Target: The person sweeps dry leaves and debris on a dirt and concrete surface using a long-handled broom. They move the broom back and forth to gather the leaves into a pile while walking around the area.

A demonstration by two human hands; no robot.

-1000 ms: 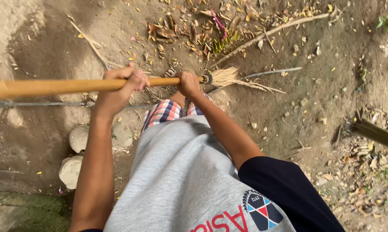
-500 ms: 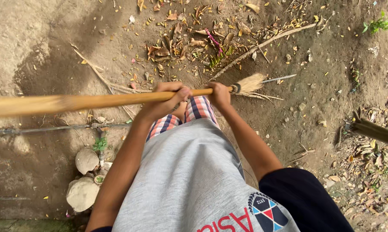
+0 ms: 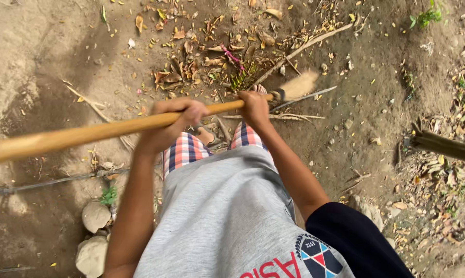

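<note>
Change: broom head [image 3: 300,85] now sits farther from the feet than half a second ago, up against the near edge of the leaf pile [image 3: 212,56]; it is blurred, so mid-stroke. A second ago it lay nearer and lower, bristles splayed on the dirt.
Reading: judged from that, a sweeping stroke is under way, pushing debris toward the far pile rather than scattering it.
Left hand [image 3: 173,121]: grip fully closed round the wooden broom handle [image 3: 88,134], fingers wrapped over the top, about midway along the shaft. It has slid to the right along the shaft compared with the earlier views.
Right hand [image 3: 254,107]: grip closed tight on the same handle, just short of the broom head, knuckles up.
Broom position: handle runs from the near left edge of view across the body to the far right, tilted slightly upward; head just right of the right hand.
Ground: bare packed dirt [image 3: 47,62], dry leaves and twigs gathered at far centre, a long pale stick [image 3: 315,41] lying across the pile's right side.
Containers: none in view; no bin, sack or dustpan, so the leaves lie loose on the ground.
Nearby: two pale stones [image 3: 93,234] near left, a thin dark pipe [image 3: 47,181] beside them, leaf litter along the right.
</note>
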